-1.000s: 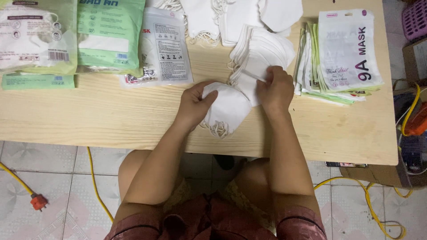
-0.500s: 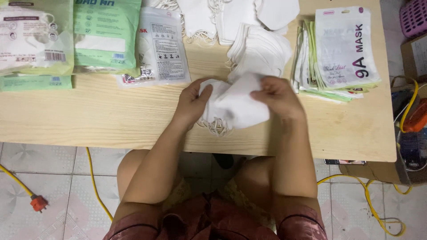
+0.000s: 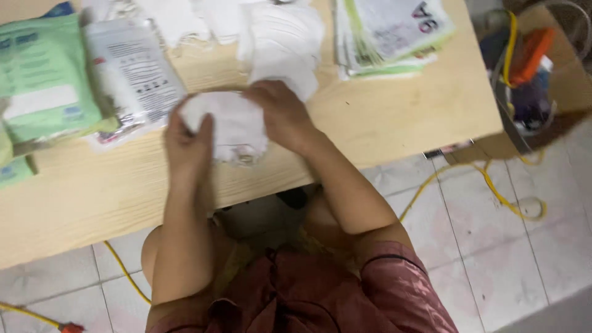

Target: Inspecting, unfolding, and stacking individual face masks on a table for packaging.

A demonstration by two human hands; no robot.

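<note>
Head camera view, looking down at a pale wooden table (image 3: 382, 126) with visible grain, tilted in the frame. At the far left lie soft green plastic packets (image 3: 43, 80), smooth and slightly puffed. Next to them sits a clear packet with a printed white sheet (image 3: 132, 74), shiny and flat. Near the table's front edge, the left hand (image 3: 188, 139) grips the left side of a small bundle of white face masks (image 3: 231, 126), thumb on top and fingers curled around it. The masks look like soft, thin fabric, rounded in outline, with crumpled ear loops hanging at the lower edge. The right hand (image 3: 280, 111) presses down on the bundle's right side, fingers closed over it. Behind the hands, a loose heap of white masks (image 3: 280, 43) waits on the table, touching or nearly touching the right hand. Judging by this, one bundle is gathered and being squared up, while it is not yet in a packet and the heap remains to sort. Further right is a neat stack of flat empty packets (image 3: 394, 31), glossy, with green edges. Beyond the table edge, yellow cable (image 3: 493, 185) trails over pale floor tiles.
</note>
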